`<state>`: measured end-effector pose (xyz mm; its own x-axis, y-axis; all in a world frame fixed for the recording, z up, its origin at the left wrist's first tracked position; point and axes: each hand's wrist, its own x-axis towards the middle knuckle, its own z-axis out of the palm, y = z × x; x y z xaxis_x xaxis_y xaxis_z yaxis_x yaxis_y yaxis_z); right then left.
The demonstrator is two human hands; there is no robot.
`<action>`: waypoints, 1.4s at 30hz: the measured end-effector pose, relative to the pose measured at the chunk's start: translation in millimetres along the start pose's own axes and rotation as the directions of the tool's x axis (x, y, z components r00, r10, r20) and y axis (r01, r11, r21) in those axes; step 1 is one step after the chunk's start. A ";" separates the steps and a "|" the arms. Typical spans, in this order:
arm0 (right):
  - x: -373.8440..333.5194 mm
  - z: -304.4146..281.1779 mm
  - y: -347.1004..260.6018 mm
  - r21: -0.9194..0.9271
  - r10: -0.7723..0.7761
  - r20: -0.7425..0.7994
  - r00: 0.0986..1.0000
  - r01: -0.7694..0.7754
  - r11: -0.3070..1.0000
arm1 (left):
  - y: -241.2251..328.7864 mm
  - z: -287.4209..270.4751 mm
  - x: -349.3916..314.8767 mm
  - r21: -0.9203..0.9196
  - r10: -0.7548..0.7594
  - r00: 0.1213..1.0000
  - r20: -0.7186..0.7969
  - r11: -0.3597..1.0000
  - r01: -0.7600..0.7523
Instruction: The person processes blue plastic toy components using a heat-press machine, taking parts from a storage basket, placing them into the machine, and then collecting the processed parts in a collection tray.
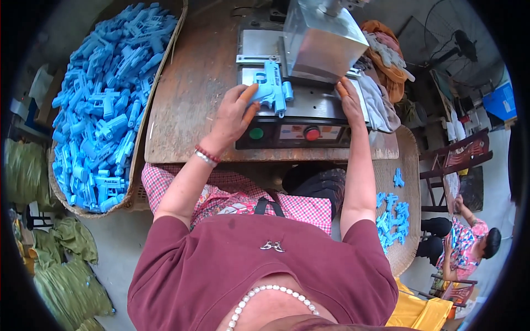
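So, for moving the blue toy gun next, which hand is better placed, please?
Probably the left hand: its fingers are at the grip of the blue toy gun, while the right hand is away from it, near a lower corner of the shiny block.

No text is reading clearly: small dark lettering is marking the light-blue plastic toy pistol [271, 91] in the left hand [234, 113].

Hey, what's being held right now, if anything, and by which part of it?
The left grip holds a toy gun by its handle. The right grip is at the block; I can't tell whether it holds anything.
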<state>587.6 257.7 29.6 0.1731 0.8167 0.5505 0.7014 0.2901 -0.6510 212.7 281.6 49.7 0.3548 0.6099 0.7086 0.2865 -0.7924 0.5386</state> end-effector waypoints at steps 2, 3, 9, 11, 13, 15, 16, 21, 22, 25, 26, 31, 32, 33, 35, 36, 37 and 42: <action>20.2 10.6 -13.2 -0.035 -0.135 0.062 0.989 0.137 0.990 | 2.8 -1.4 -5.7 0.166 0.073 0.992 0.099 0.982 -0.089; 28.7 17.4 -25.8 -0.065 -0.200 0.053 0.978 0.203 0.977 | 4.2 -2.3 -7.0 0.177 0.070 0.991 0.114 0.980 -0.089; 17.8 -37.7 -36.6 -0.394 -0.329 -0.465 0.822 0.140 0.908 | 18.0 26.1 29.3 0.203 0.096 0.995 -0.035 0.975 -0.087; -26.6 -89.6 -86.3 -0.481 -0.230 -0.501 0.834 -0.048 0.875 | 17.6 47.7 60.7 0.310 0.157 0.988 -0.016 0.940 -0.144; -85.0 -140.0 -127.5 -0.482 -0.192 -0.605 0.772 -0.163 0.861 | 26.4 79.8 83.7 0.402 -0.031 0.985 0.172 0.915 -0.041; -129.3 -170.5 -124.2 -0.646 -0.293 -0.562 0.773 -0.190 0.739 | 23.7 108.0 100.2 0.436 -0.012 0.987 0.162 0.898 -0.060; -135.2 -164.1 -119.7 -0.557 -0.193 -0.590 0.784 -0.222 0.800 | 19.6 116.2 102.6 0.472 0.006 0.987 0.162 0.878 -0.083; -139.7 -103.2 -47.0 -0.076 0.317 -0.312 0.896 -0.356 0.931 | 13.8 80.3 74.9 0.516 0.040 0.991 0.129 0.851 -0.101; -141.2 -95.3 -33.8 -0.117 0.395 -0.213 0.893 -0.425 0.898 | 18.7 51.2 57.7 0.403 0.004 0.966 0.257 0.909 -0.111; -140.4 -80.3 -14.1 -0.192 0.516 -0.067 0.854 -0.519 0.833 | 14.9 -13.3 8.6 0.351 -0.181 0.771 0.611 0.934 -0.059; -131.5 -78.9 -22.5 -0.098 0.554 0.030 0.832 -0.549 0.830 | -3.7 -12.2 -15.2 0.321 -0.119 0.830 0.545 0.944 -0.075; -145.7 -80.5 16.8 -0.077 0.560 -0.109 0.821 -0.568 0.819 | -17.6 -47.0 -25.2 0.174 0.026 0.963 0.270 0.982 -0.075; -150.1 -84.1 16.0 0.040 0.554 -0.072 0.829 -0.553 0.832 | -30.8 -61.9 -24.4 0.127 0.039 0.985 0.167 0.990 -0.061; -154.8 -86.1 14.4 0.158 0.547 -0.039 0.836 -0.536 0.830 | -68.2 -86.2 -33.8 0.279 -0.029 0.996 0.079 0.960 0.006; -160.8 -81.6 3.3 0.135 0.556 -0.090 0.826 -0.543 0.829 | -141.8 -167.5 -56.0 0.688 -0.151 0.988 -0.033 0.714 0.132; -166.6 -83.9 -1.8 0.110 0.570 -0.155 0.807 -0.559 0.822 | -123.1 -201.2 -39.1 0.864 -0.588 0.808 0.037 0.425 0.270; -164.2 -81.6 -2.9 0.108 0.564 -0.153 0.811 -0.554 0.825 | -155.1 -230.6 -72.1 0.938 -0.512 0.857 0.058 0.322 0.129; -170.3 -73.3 2.7 0.089 0.518 -0.308 0.798 -0.518 0.851 | -227.8 -270.5 -97.6 0.802 -0.333 0.808 0.485 0.539 -0.259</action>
<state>610.7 82.8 -27.7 0.7147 0.6481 0.2629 0.4454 -0.1319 -0.8856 -127.9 399.4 -18.9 0.6233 0.7628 0.1723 0.7758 -0.5754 -0.2589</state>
